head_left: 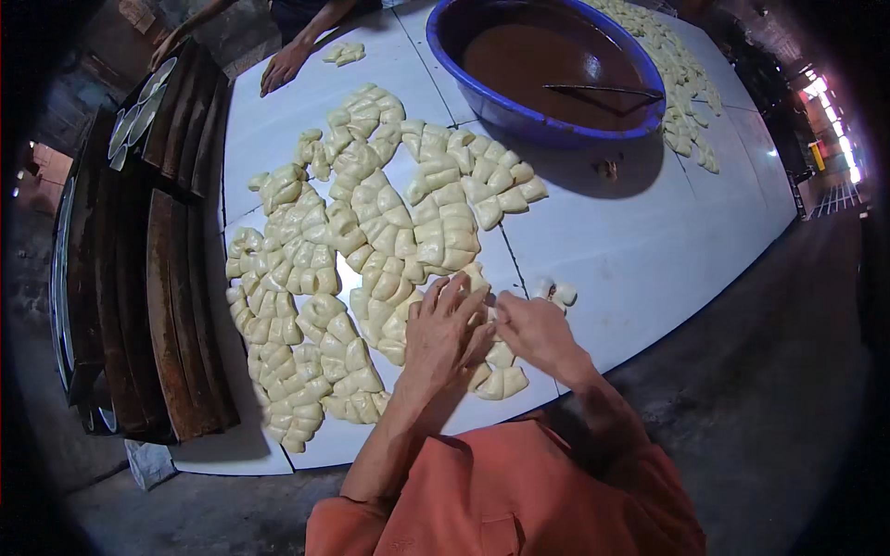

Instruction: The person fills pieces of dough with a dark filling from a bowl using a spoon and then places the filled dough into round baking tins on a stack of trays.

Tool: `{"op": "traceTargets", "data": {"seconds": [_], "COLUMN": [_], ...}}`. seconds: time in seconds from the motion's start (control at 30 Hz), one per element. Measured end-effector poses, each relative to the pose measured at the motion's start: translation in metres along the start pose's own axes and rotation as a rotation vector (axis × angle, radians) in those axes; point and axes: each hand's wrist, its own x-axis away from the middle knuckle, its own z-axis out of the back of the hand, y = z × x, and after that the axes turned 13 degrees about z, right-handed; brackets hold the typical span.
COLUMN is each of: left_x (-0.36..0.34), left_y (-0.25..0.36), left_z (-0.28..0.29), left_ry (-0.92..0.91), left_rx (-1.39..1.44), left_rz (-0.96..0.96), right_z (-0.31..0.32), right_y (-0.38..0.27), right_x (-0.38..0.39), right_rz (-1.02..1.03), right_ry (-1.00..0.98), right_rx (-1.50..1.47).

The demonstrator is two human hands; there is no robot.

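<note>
Pale, glossy dough pieces (375, 204) lie in clustered rows across the white tiled table (640, 278). My left hand (445, 329) rests over the dough at the near middle, fingers spread and bent, fingertips touching pieces. My right hand (533, 334) is just right of it, fingers curled closed; what they hold, if anything, is hidden. A small separate bit of dough (561, 295) with a darker mark lies just beyond my right hand. More pieces lie under and below both hands.
A blue tub (556, 130) of brown filling with a dark utensil stands at the back. Stacked dark wooden racks (171, 315) line the left edge. Another person's hand (283, 65) rests at the back left. More dough (691, 130) lies back right.
</note>
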Motion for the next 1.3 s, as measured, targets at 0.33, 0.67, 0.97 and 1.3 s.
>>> {"op": "traceTargets", "data": {"seconds": [0.33, 0.67, 0.97, 1.3], "left_x": [-0.004, -0.050, -0.061, -0.101], "left_y": [0.003, 0.057, 0.077, 0.101], "left_z": [-0.009, 0.000, -0.009, -0.036], "left_ry": [0.040, -0.430, 0.161, 0.138], "left_rx": [-0.066, 1.302, 0.955, 1.487], "left_rz": [0.054, 0.371, 0.188, -0.133], "right_z": [0.081, 0.028, 0.038, 0.082], "right_y": [0.004, 0.006, 0.004, -0.016], "right_x": [0.022, -0.003, -0.019, -0.061], "right_rz": [-0.306, -0.141, -0.272, -0.135], "right_ry": [0.811, 0.720, 0.818, 0.797], "right_rx": [-1.285, -0.855, -0.902, -1.660]}}
